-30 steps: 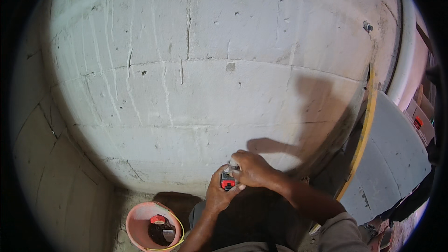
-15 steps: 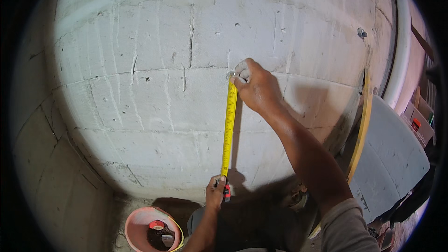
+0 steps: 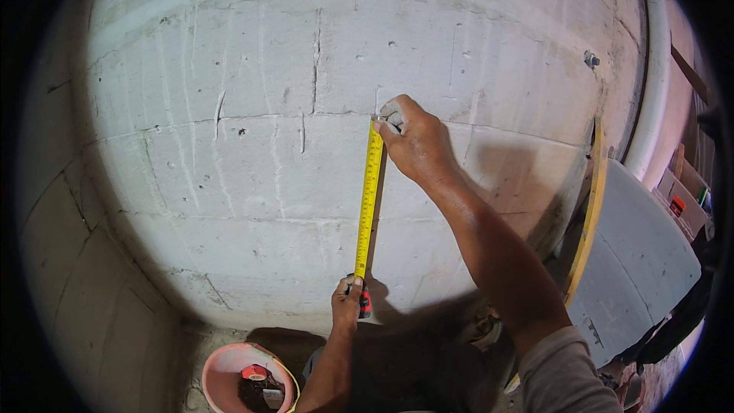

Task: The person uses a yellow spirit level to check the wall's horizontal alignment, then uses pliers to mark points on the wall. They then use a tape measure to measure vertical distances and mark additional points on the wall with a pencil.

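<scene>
1. A yellow steel measuring tape blade (image 3: pixel 370 197) is stretched almost upright against a wall of pale grey concrete blocks (image 3: pixel 229 153), lying flat on its face.
2. The top end of the blade is pinned to the wall by the right hand (image 3: pixel 417 141), whose fingers are closed narrowly on the tip, just at a horizontal mortar joint.
3. The red and black tape case (image 3: pixel 364 302) is gripped by the left hand (image 3: pixel 348 300), fingers wrapped around it, low on the wall near the floor.
4. The two hands are held well apart, with the blade running between them.
5. A pink round plastic bucket (image 3: pixel 222 367) is seen on the floor just left of the left forearm; a small red item and dark debris lie inside it.
6. A grey flat slab (image 3: pixel 642 260) is leaned at the right, with a yellow straight bar (image 3: pixel 589 214) along its near edge.
7. A white vertical pipe (image 3: pixel 664 92) is seen beside the wall's right end.
</scene>
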Motion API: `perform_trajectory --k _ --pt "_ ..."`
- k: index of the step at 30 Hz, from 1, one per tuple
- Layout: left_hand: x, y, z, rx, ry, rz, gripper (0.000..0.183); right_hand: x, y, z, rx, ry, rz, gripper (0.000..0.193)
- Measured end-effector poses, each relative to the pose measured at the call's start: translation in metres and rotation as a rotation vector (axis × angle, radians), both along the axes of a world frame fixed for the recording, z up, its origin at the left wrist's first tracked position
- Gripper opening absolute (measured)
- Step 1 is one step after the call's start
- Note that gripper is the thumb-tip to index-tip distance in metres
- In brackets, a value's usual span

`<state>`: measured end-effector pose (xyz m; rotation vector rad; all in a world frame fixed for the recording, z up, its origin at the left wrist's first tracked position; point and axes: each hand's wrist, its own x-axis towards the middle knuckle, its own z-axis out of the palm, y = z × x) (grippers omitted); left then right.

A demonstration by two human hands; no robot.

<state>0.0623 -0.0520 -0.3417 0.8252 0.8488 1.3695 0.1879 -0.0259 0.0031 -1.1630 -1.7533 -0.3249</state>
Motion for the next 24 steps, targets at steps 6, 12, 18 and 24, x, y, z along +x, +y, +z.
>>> perform_trajectory --k 6,12,18,24 --pt "0.003 0.007 0.002 0.025 0.010 0.039 0.015 -0.004 0.002 -0.004 0.057 0.048 0.013 0.016" --pt "0.003 0.005 0.007 -0.015 0.005 0.048 0.017 -0.004 0.008 -0.004 0.050 0.020 -0.015 0.014" --pt "0.016 0.011 0.008 -0.023 0.000 0.094 0.017 -0.002 0.015 -0.008 0.059 0.030 0.047 0.012" --pt "0.023 0.013 0.006 0.000 0.036 0.124 0.021 -0.002 0.018 -0.009 0.088 0.051 0.100 0.012"
